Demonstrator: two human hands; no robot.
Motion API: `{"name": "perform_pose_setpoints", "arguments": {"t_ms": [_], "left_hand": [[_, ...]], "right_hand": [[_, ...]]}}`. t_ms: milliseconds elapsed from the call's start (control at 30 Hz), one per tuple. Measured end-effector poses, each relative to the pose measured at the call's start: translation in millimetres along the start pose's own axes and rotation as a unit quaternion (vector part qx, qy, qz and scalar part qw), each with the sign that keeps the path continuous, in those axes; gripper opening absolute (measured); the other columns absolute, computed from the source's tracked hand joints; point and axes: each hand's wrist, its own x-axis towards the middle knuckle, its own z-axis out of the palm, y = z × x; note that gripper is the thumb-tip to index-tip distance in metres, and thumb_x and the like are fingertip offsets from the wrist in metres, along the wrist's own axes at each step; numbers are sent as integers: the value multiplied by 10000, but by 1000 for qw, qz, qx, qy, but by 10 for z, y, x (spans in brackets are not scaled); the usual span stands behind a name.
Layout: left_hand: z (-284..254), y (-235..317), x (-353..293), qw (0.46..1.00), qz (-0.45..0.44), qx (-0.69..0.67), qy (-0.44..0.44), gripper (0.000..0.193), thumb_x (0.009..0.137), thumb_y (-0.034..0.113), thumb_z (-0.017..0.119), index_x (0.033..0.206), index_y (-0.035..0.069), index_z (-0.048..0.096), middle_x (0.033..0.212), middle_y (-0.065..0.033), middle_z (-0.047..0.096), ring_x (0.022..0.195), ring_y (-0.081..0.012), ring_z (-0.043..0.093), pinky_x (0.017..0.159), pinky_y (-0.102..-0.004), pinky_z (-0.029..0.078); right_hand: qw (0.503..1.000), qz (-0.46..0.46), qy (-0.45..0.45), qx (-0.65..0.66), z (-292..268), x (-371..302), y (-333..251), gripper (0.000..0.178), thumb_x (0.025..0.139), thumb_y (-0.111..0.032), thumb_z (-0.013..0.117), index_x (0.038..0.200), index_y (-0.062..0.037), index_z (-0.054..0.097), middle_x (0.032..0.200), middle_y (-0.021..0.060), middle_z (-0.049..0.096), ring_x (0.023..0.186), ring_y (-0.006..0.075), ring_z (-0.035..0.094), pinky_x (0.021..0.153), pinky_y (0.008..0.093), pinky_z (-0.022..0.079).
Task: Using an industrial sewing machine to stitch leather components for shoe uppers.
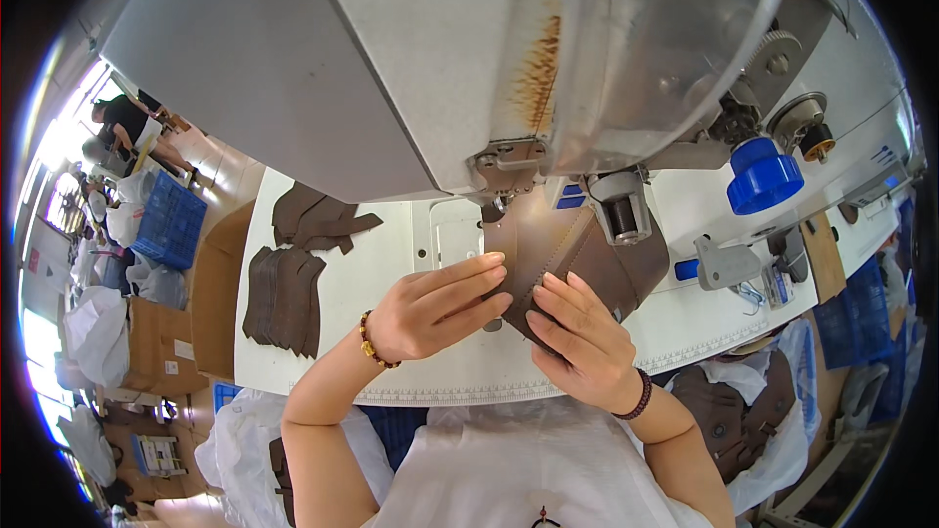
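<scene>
A brown leather piece (567, 244) lies on the white sewing table (391, 264) under the head of a grey sewing machine (411, 59), near its presser foot (499, 200). My left hand (435, 305) presses flat on the piece's left edge, fingers stretched to the right. My right hand (577, 328) holds the piece's near edge, fingers pinched on it. Both wrists wear bead bracelets.
A stack of cut brown leather pieces (286, 295) and loose ones (318, 217) lie at the table's left. A blue knob (763, 176) and metal fittings are on the right. More brown pieces rest in white wrapping (729, 420) at lower right. Blue crate (168, 220), cardboard boxes and people at far left.
</scene>
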Motion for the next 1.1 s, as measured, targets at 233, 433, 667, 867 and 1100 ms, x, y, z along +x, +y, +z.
{"name": "perform_pose_setpoints", "arguments": {"t_ms": [233,433,667,867,1100], "left_hand": [[-16,43,15,997,29,71,-6,151,665,17,676,815,4,668,906,-91,637,931,-251,640,674,-279,582],[-65,-5,3,996,55,74,-20,125,669,28,682,792,12,668,880,-67,635,908,-235,644,683,-274,584],[-15,-42,1,996,63,64,-20,109,691,30,681,796,8,662,884,-68,632,896,-231,646,663,-266,581],[7,-141,60,995,58,80,-7,120,687,28,675,804,7,659,889,-73,629,867,-220,647,623,-260,567],[32,-153,103,994,44,99,-12,189,641,31,666,829,14,659,886,-65,624,873,-211,644,633,-260,569]], "right_hand": [[993,37,-78,-79,-57,-6,-103,351,656,10,664,1002,51,618,1105,206,586,1071,355,559,932,473,424],[994,23,-34,-103,27,-36,-211,280,696,46,631,976,61,628,1093,199,595,1053,334,575,928,441,434],[994,15,-36,-103,5,-21,-157,259,701,48,643,959,65,629,1074,202,601,1016,325,595,899,438,461],[998,16,-13,-59,-24,83,-9,410,611,86,631,1016,29,613,1128,201,577,1055,360,572,936,473,435],[998,13,-28,-45,-84,166,87,420,606,95,629,1019,22,610,1121,185,586,1069,347,569,943,473,435]]}}
